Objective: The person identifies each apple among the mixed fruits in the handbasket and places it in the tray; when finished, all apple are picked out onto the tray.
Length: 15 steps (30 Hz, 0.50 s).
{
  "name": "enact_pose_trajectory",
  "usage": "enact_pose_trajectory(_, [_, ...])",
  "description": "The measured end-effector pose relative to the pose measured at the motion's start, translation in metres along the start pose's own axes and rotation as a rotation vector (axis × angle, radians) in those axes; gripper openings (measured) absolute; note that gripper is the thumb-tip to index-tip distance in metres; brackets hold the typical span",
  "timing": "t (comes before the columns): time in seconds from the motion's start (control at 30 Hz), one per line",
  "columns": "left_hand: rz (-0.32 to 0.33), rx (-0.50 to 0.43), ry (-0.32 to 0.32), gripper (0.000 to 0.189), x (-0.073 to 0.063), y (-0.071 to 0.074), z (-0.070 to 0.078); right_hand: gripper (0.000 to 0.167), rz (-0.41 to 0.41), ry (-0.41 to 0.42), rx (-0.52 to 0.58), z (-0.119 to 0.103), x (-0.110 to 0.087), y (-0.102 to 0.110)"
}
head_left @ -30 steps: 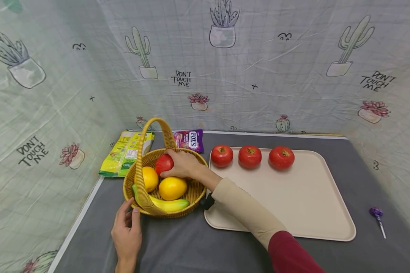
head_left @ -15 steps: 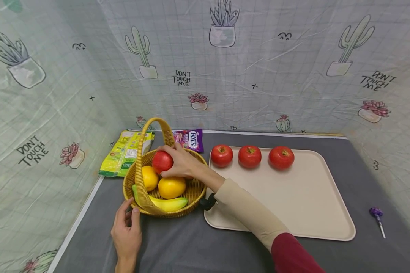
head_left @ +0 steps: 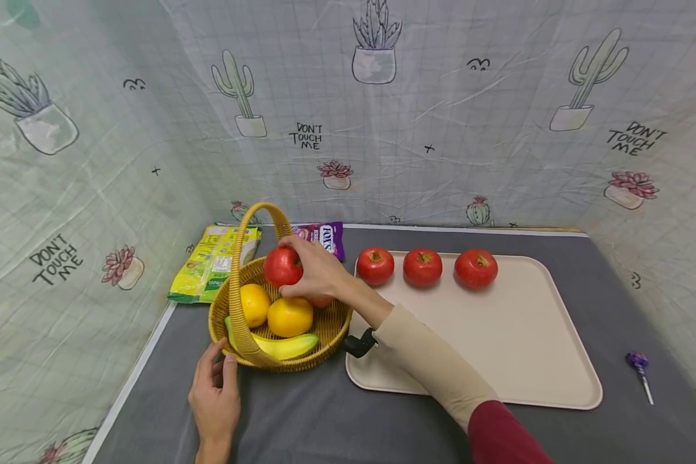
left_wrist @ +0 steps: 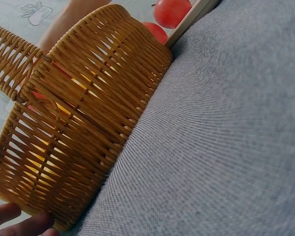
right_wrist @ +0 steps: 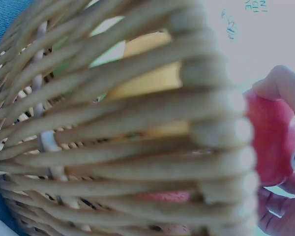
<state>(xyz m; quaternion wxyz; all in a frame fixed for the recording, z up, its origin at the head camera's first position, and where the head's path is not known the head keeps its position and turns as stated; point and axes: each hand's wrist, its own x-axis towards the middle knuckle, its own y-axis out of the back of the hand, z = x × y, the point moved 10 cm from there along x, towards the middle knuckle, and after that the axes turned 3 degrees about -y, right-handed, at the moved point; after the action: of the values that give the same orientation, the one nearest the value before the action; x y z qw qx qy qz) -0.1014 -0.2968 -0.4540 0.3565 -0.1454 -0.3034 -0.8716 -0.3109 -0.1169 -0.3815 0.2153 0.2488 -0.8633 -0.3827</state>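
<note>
In the head view my right hand (head_left: 316, 270) grips a red pomegranate (head_left: 282, 266) over the back of the yellow wicker basket (head_left: 319, 359). Thumb and fingers clasp the pomegranate from its right side. Below it in the basket lie two yellow-orange round fruits (head_left: 290, 317) and a banana (head_left: 290, 347). Part of another red fruit (head_left: 320, 301) shows under the right hand. My left hand (head_left: 216, 393) rests at the basket's front left, fingertips touching its side. In the left wrist view, the left fingers (left_wrist: 32, 225) lie against the woven wall.
Right of the basket, a beige tray (head_left: 499, 341) bears three red pomegranates (head_left: 422, 267) along its back edge. A yellow-green packet (head_left: 209, 264) and a purple Fox's packet (head_left: 332, 240) lie behind the basket. A purple lollipop (head_left: 638, 364) lies at far right. The tall basket handle (head_left: 238, 283) arches up.
My right hand has lifted the pomegranate up from among the fruit and shifted it slightly right, uncovering part of another red fruit. The left hand stays in place.
</note>
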Motion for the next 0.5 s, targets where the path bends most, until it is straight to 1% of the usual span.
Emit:
enact_pose_trajectory(0.13, [-0.002, 0.015, 0.008, 0.032, 0.0, -0.001, -0.003, 0.079, 0.013, -0.002, -0.028, -0.001, -0.005, 0.006])
enact_pose_trajectory(0.3, [0.005, 0.013, -0.006, 0.031, 0.001, -0.001, -0.002, 0.077, 0.011, -0.021, -0.049, -0.001, -0.013, 0.013])
enact_pose_trajectory(0.5, [0.007, -0.005, -0.011, 0.031, 0.002, -0.001, 0.001, 0.076, 0.003, -0.074, 0.049, 0.003, -0.026, 0.022])
